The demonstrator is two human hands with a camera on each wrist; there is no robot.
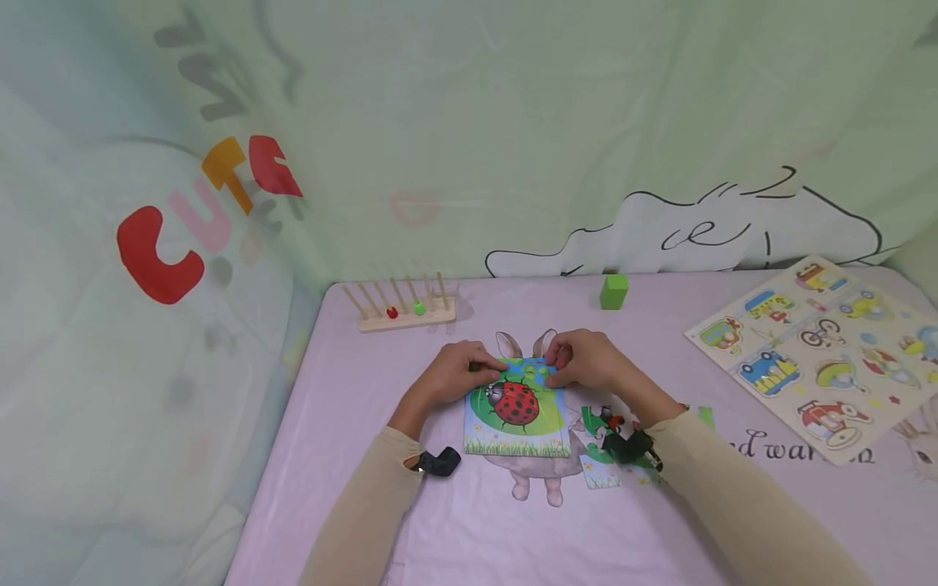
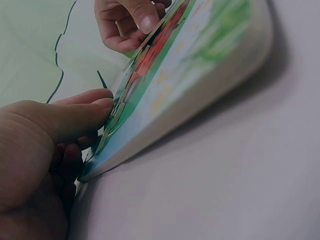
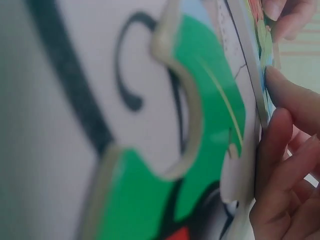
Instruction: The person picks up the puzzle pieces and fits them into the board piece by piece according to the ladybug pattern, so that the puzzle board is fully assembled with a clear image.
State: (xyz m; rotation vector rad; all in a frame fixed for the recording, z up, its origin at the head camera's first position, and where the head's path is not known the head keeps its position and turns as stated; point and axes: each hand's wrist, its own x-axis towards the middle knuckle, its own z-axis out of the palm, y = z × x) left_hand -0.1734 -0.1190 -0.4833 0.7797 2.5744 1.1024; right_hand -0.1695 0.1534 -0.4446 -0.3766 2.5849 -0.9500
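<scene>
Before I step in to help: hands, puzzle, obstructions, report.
Left hand and right hand on far end of ladybug puzzle. Puzzle lying on pinkish cloth. Loose pieces apart, to its right, partly hidden.

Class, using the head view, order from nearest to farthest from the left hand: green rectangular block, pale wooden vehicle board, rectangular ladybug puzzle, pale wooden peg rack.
1. Ladybug puzzle: touching the left hand.
2. Peg rack: back left.
3. Green block: back, right of centre.
4. Vehicle board: far right.

Ladybird puzzle (image 1: 516,407) in black-spotted red and green
</scene>
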